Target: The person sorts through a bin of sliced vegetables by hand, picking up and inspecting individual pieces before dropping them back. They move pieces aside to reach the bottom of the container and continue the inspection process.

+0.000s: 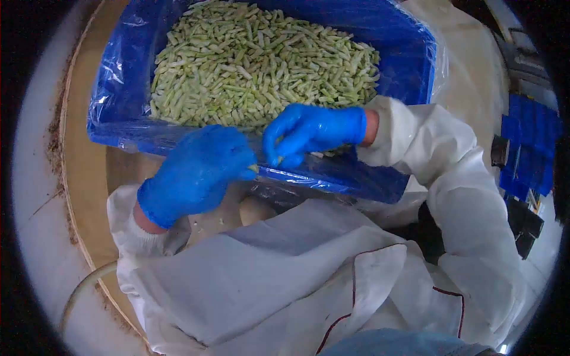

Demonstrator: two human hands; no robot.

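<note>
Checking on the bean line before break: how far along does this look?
Done: the lined blue crate already holds a deep heap of cut green bean pieces. In hand: the left hand and right hand, both gloved, pinch small pieces at the crate's near rim. Left: cannot tell; no uncut supply shows.

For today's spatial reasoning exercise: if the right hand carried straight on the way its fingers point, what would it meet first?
Probably the left hand: the right hand points leftward along the blue crate rim, fingertips nearly touching it, though depth is unclear.
</note>
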